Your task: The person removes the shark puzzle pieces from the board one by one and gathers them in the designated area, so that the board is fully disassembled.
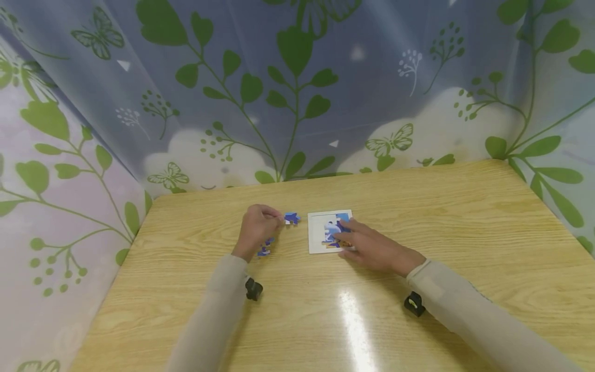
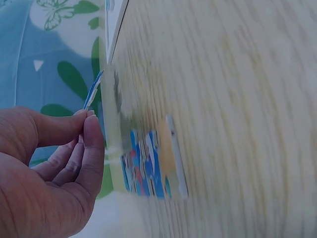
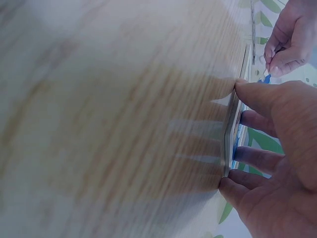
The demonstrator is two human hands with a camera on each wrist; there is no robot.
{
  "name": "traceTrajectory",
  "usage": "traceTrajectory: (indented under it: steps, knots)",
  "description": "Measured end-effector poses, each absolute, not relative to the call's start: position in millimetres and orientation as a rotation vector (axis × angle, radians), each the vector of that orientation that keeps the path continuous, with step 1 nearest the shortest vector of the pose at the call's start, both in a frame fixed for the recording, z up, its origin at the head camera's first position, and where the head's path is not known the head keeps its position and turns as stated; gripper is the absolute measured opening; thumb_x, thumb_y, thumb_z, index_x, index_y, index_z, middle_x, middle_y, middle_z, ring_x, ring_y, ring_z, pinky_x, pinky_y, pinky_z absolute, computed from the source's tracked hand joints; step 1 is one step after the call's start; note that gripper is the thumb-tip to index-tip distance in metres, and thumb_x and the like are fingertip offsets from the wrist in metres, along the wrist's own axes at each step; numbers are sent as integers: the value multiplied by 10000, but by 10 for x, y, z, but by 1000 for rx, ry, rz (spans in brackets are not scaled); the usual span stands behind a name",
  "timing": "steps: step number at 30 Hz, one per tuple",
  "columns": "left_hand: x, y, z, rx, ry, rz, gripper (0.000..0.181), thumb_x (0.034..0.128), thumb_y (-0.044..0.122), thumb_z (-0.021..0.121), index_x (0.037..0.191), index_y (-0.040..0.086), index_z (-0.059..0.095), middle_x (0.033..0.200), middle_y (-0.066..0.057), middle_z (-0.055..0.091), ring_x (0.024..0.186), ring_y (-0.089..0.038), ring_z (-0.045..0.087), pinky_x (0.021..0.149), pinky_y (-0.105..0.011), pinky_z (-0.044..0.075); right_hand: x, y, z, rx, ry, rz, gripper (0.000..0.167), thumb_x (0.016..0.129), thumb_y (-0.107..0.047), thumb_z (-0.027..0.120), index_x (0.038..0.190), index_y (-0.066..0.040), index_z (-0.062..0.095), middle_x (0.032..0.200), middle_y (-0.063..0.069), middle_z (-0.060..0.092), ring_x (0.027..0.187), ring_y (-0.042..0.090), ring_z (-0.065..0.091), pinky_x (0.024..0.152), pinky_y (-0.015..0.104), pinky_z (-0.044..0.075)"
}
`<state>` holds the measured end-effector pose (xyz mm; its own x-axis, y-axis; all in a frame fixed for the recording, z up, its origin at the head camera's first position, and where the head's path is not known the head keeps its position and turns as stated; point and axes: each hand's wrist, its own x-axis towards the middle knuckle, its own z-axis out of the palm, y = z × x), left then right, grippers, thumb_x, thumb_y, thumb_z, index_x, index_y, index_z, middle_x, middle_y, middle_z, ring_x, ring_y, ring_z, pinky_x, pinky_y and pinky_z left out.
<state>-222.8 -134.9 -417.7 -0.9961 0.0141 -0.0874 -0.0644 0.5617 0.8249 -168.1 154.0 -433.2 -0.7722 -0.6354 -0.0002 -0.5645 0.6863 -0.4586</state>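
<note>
Two pale sleeves [image 1: 209,310] are slanting over the wood-grained surface [image 1: 302,320], small black devices [image 1: 253,288] sitting at the wrists. Farther on, loose puzzle pieces [image 1: 264,251] in blue and other colours are lying beside the left forearm, partly hidden by it. The right hand [image 1: 376,250] is resting on the right side of a square white puzzle tray [image 1: 314,232], its fingers spread and loosely bent, touching the edge and the part-filled picture without grasping a piece. The left hand [image 1: 258,227] is pinching a blue-and-white puzzle piece [image 1: 292,218] between thumb and fingertips, just left of the tray. Behind everything, a leaf-and-butterfly cloth [image 1: 223,129] is hanging.
</note>
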Motion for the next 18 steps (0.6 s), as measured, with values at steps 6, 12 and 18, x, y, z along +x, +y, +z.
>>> traceTrajectory:
  steps: [6, 12, 18]
  knots:
    - [-2236, -1435, -4184, -92, 2696, 1420, 115, 906, 98, 738, 976, 7, 728, 921, -132, 743, 776, -258, 703, 643, -321, 565, -1688, 1546, -4346, -986, 2740, -662, 502, 1026, -225, 622, 1436, 43, 514, 1565, 328, 296, 1451, 521, 241, 1150, 584, 287]
    - [-2232, -1500, -4191, -90, 2710, 1396, 93, 915, 79, 724, 972, 6, 731, 887, -132, 745, 747, -259, 703, 641, -329, 562, -1685, 1546, -4342, -985, 2736, -668, 503, 1028, -225, 618, 1437, 47, 511, 1567, 328, 292, 1453, 521, 236, 1150, 586, 285]
    - [-2225, -1551, -4194, -61, 2721, 1385, 86, 910, 64, 719, 966, 7, 749, 860, -128, 744, 729, -251, 694, 646, -342, 552, -1679, 1547, -4341, -984, 2735, -679, 499, 1029, -220, 616, 1440, 41, 510, 1568, 326, 291, 1453, 523, 232, 1153, 587, 276]
